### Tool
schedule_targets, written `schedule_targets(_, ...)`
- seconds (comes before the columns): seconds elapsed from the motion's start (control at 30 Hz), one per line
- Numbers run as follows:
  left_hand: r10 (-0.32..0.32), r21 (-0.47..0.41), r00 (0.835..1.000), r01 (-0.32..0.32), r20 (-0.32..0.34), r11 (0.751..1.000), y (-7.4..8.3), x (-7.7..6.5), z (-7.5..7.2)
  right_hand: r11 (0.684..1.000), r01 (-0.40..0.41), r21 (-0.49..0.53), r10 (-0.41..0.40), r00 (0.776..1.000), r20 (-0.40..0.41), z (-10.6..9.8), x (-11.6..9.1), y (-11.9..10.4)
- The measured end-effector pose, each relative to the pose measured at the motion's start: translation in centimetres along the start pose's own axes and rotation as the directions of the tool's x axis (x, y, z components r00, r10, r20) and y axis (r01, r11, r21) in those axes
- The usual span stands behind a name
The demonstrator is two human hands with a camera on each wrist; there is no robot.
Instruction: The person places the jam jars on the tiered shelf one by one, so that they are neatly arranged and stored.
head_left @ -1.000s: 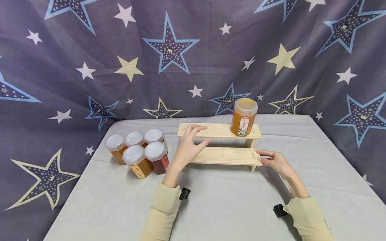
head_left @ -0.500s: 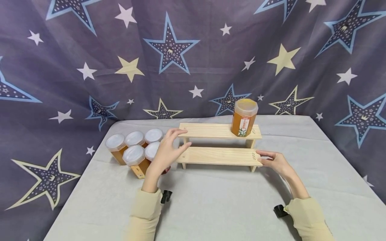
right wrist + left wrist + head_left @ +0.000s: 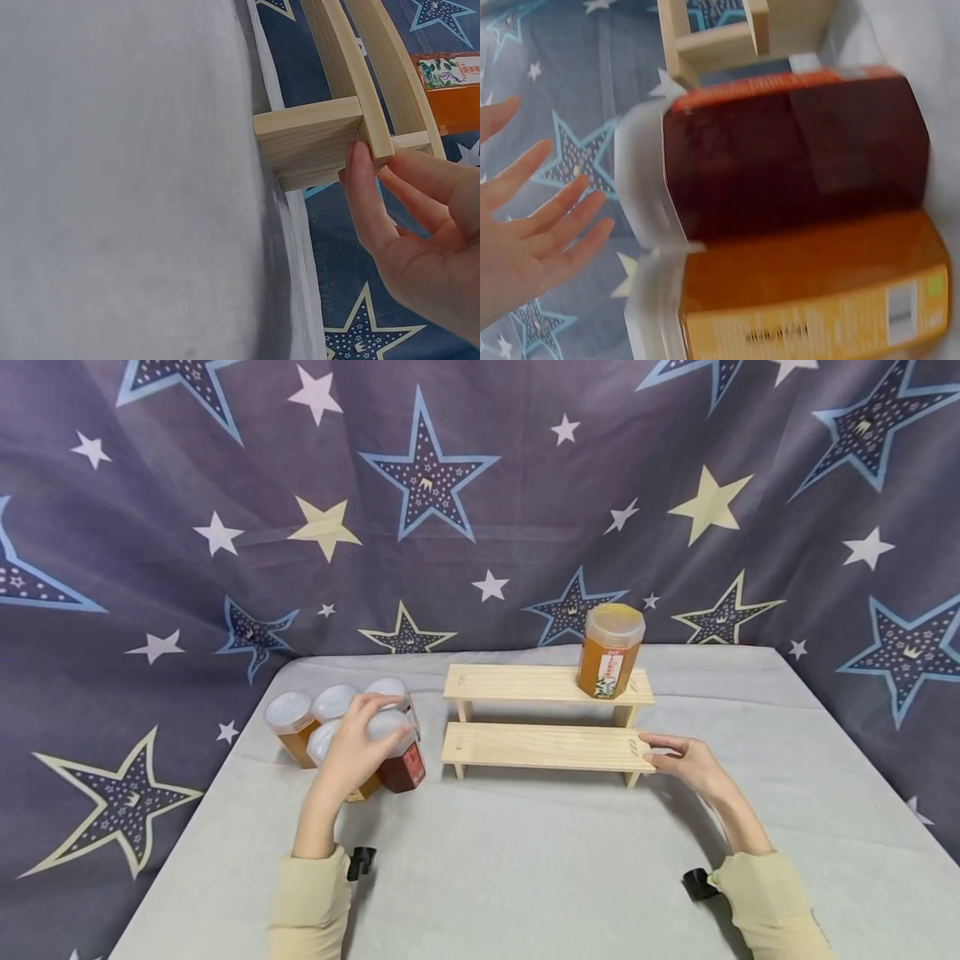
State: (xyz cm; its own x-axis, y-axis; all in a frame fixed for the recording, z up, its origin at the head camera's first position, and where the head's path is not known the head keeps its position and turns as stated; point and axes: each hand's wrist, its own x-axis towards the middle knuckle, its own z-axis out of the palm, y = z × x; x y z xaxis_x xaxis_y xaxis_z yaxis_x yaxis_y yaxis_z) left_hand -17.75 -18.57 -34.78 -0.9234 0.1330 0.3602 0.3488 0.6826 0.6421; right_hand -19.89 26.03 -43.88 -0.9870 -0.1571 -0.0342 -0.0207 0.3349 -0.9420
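Observation:
My left hand (image 3: 347,756) hovers over the group of lidded jars at the left, thumb and fingers spread. In the left wrist view, its fingers stand apart from the white lid of the dark red jar (image 3: 795,161). Beside that jar is an amber jar (image 3: 810,262) with a yellow label. At the right, my right hand (image 3: 692,768) pinches the end of the lower board of a two-step wooden shelf (image 3: 540,747), the thumb (image 3: 366,191) against its edge. One amber honey jar (image 3: 609,664) stands upright on the upper board's right end.
More amber jars, such as the leftmost jar (image 3: 294,735), stand close together, partly hidden behind my left hand. A pale cloth (image 3: 525,868) covers the table. Behind it hangs a dark star-patterned curtain (image 3: 525,510).
My left hand has moved left, away from the shelf's left end, to above the dark red jar. The right hand has stayed at the lower board's right end.

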Motion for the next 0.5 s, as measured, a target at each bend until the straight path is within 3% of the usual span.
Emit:
schedule_targets(0.23, -0.005, 0.067, 0.999, 0.007, -0.037, 0.998, -1.5, -0.8, -1.5, 1.000, -0.008, 0.008, 0.007, 1.000, 0.008, 0.1, 0.2, 0.0)
schedule_targets(0.5, -0.003, 0.058, 0.997, 0.008, -0.083, 0.998, -2.9, -1.4, -2.5, 0.999, 0.008, 0.037, -0.009, 1.000, 0.014, 0.0, 0.1, 0.0)
